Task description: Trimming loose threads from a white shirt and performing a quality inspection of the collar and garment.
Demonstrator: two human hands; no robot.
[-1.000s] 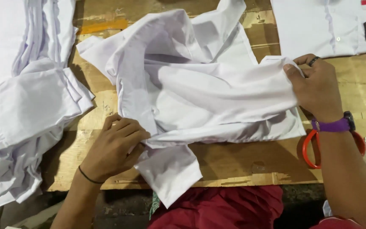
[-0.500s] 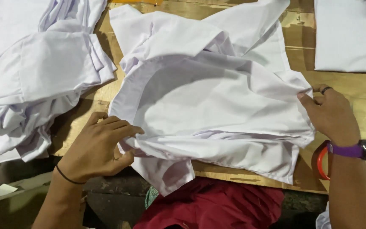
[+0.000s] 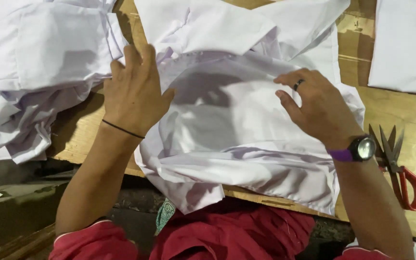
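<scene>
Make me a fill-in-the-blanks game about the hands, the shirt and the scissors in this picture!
1. Both hands rest on a ____ shirt.
2. The scissors have ____ handles.
3. The right hand has a watch on its wrist and a ____ on one finger.
4. The left hand has a thin black ____ round its wrist.

Missing words: white; red; ring; band

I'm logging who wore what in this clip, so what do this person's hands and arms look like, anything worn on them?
Both forearms are bare. The left hand has a thin black band around its wrist. The right hand wears a dark ring on one finger, and its wrist carries a watch with a round dark-rimmed face on a purple strap. Short red sleeves with light edging show at the upper arms.
</scene>
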